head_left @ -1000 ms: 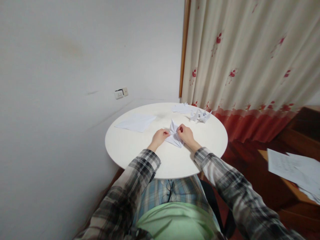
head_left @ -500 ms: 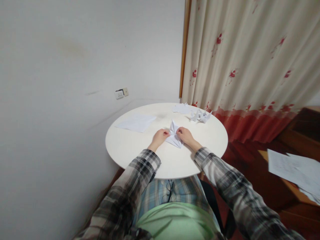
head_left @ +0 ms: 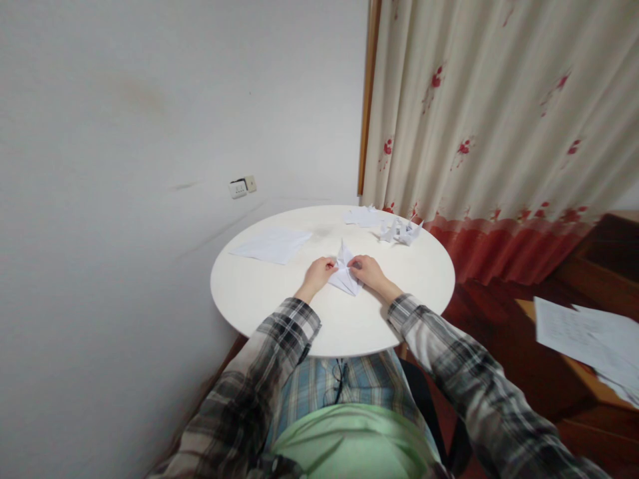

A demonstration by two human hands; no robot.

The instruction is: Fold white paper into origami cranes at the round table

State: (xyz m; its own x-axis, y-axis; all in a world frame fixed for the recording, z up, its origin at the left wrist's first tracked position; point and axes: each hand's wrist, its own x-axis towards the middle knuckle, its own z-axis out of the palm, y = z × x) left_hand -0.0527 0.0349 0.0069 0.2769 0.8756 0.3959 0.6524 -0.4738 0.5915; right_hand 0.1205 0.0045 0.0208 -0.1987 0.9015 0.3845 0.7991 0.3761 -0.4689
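Observation:
A partly folded white paper shape [head_left: 344, 274] lies on the round white table [head_left: 279, 303] in front of me. My left hand [head_left: 320, 272] pinches its left side with curled fingers. From the other side my right hand [head_left: 364, 270] presses and pinches the paper's right edge, fingertips close to those of the left hand. A pointed flap sticks up between the two hands. Both arms wear plaid sleeves.
A flat white sheet [head_left: 272, 244] lies at the table's back left. Folded paper figures [head_left: 401, 231] and another sheet [head_left: 363, 216] sit at the far edge by the flowered curtain [head_left: 489, 120]. Loose papers [head_left: 584, 336] rest on wooden furniture at right.
My right hand has slid slightly left over the paper, closing toward my left hand. The folded shape looks a little narrower. The left hand has barely moved.

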